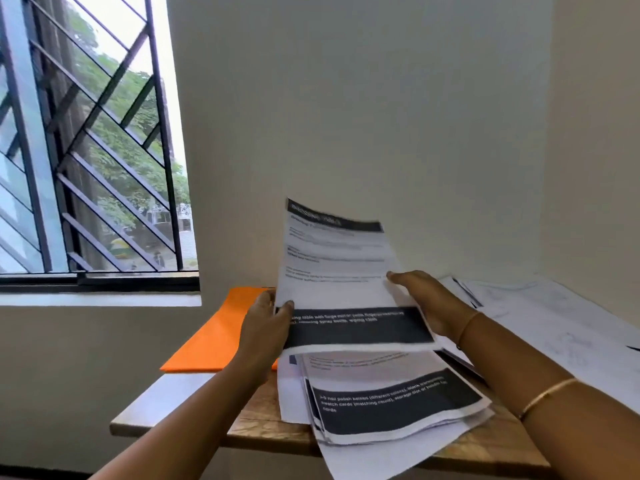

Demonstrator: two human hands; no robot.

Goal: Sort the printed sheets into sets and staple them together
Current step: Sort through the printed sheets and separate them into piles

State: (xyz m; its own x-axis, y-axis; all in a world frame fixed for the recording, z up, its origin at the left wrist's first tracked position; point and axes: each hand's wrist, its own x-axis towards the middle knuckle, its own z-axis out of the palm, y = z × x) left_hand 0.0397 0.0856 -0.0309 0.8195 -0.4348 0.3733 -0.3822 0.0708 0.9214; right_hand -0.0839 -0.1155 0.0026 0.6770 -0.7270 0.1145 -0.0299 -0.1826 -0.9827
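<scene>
A printed sheet (339, 271) with a black header and a black band near its bottom is raised above the table, tilted toward me. My left hand (266, 327) pinches its lower left edge, thumb on the front. My right hand (426, 303) holds its right edge, fingers behind the paper. Below it a loose pile of printed sheets (391, 403) with similar black bands lies on the wooden table (263, 431), fanned and overhanging the front edge. No stapler shows in this view.
An orange folder (214, 337) lies at the table's left side, partly past the edge. More white papers (554, 313) spread along the right, against the wall. A barred window (93, 140) fills the left.
</scene>
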